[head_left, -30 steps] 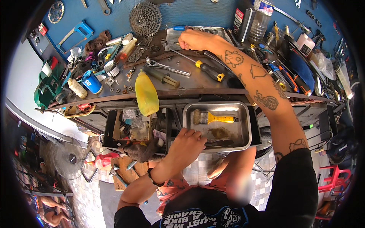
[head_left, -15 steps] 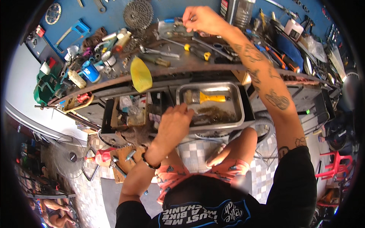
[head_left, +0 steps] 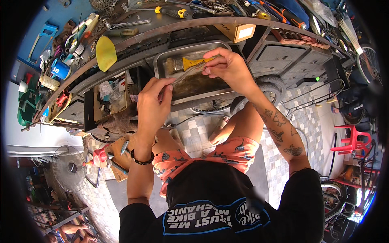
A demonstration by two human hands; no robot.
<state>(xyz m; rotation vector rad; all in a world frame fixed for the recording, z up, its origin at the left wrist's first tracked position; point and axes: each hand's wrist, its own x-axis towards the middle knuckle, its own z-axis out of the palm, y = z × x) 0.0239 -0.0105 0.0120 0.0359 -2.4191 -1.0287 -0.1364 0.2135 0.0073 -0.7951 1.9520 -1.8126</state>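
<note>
A thin grey-brown strand, which looks like a bicycle chain (head_left: 189,74), is stretched at a slant between my two hands. My left hand (head_left: 153,103) pinches its lower end near the tray's left side. Higher up and to the right, my right hand (head_left: 231,69) pinches the other end between thumb and fingers. Below the strand is a metal tray (head_left: 202,96) with murky brown liquid in it. A paintbrush (head_left: 190,62) with a yellow handle lies in the tray, partly covered by the strand and my right hand.
The tray rests in an open drawer beside a box of plastic bags (head_left: 117,99). The workbench edge (head_left: 142,38) curves behind it, with a yellow plastic piece (head_left: 106,54), a screwdriver (head_left: 172,11) and other tools. A cardboard box (head_left: 239,31) stands behind the tray. A fan (head_left: 69,168) is at left.
My right hand has come down from the back of the bench to the tray and now grips one end of the strand. My left hand has lifted the other end. The view has shifted.
</note>
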